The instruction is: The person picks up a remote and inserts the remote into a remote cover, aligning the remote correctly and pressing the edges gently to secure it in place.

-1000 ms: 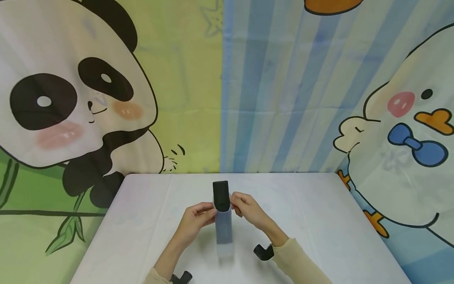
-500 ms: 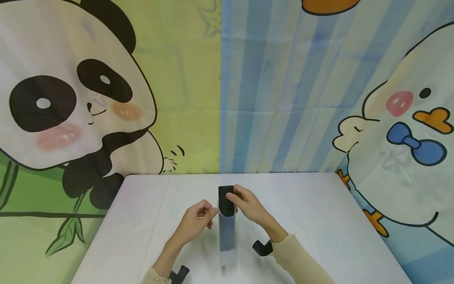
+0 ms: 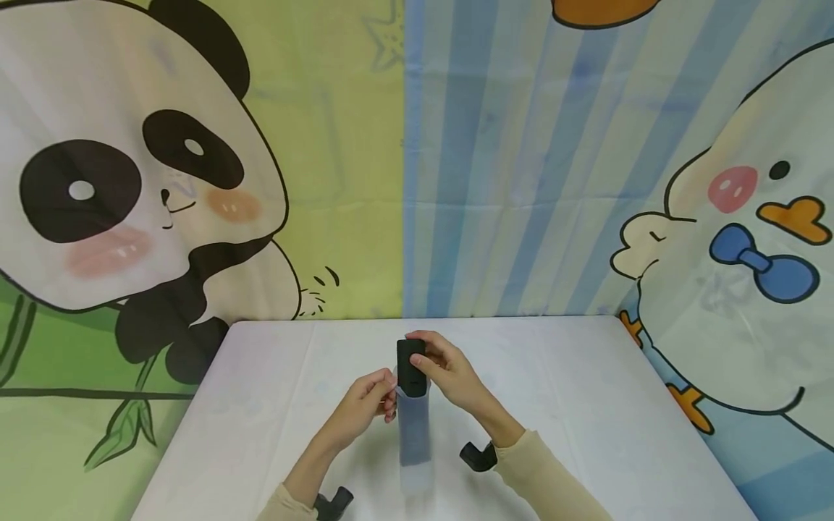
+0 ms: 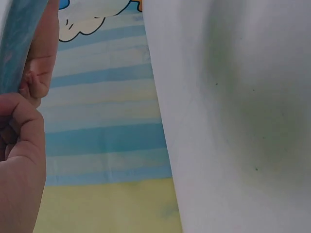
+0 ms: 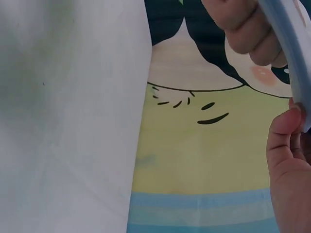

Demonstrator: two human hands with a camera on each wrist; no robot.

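A flat black block with rounded corners (image 3: 410, 369) stands out of the mouth of a long, translucent grey-blue sleeve (image 3: 413, 430) held above the table. What kind of item the block is cannot be told. My left hand (image 3: 361, 405) pinches the sleeve's left rim. On the other side, my right hand (image 3: 456, 373) grips the block, thumb on its front and fingers behind its top. In the left wrist view the bluish sleeve (image 4: 17, 48) rises between both hands at the left edge. The right wrist view shows the sleeve (image 5: 291, 53) at the right edge; the block is out of sight there.
A white table (image 3: 547, 405) lies beneath the hands. Behind it hangs a cartoon cloth backdrop (image 3: 508, 159) with a panda and a white bird. Black camera mounts (image 3: 478, 457) sit at both wrists.
My right hand has moved from the sleeve's right rim up onto the black block. My left hand briefly loosened and now pinches the rim again. Block and sleeve shifted slightly right, then back left.
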